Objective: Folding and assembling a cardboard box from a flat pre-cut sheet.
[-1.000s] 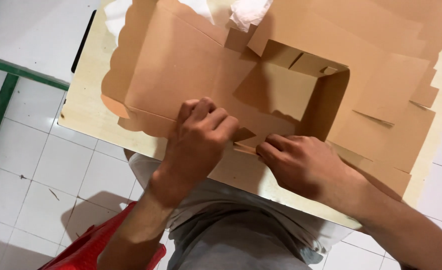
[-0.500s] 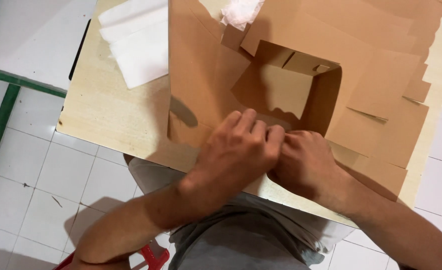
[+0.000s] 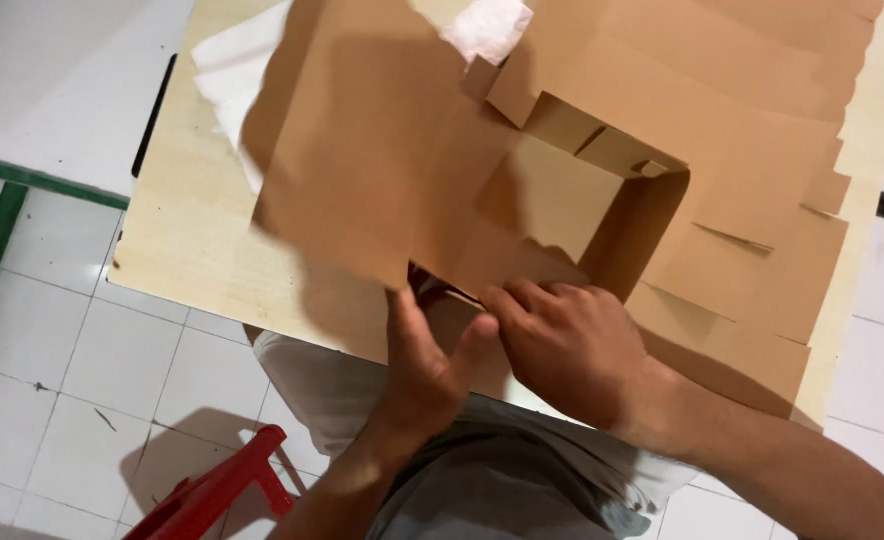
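Note:
A half-folded brown cardboard box (image 3: 562, 195) lies on a light wooden table (image 3: 182, 250), its open cavity facing me. My left hand (image 3: 432, 355) grips the near edge of the box's big flap (image 3: 362, 160), which stands raised and tilted over the table's left part. My right hand (image 3: 572, 345) presses the box's near wall down, fingers flat on the cardboard right next to my left thumb. Both hands sit at the table's near edge, above my lap.
A stack of flat brown cardboard blanks (image 3: 762, 170) fills the table's right side. White paper sheets (image 3: 227, 80) lie at the far left, a crumpled white piece (image 3: 487, 28) behind the box. A red stool (image 3: 212, 490) stands on the white tiled floor; a green bar (image 3: 2, 215) runs at the left.
The large flap has been swung up and over toward the left. My left hand went from pressing the near wall to gripping the flap's edge; my right hand stayed on the near wall.

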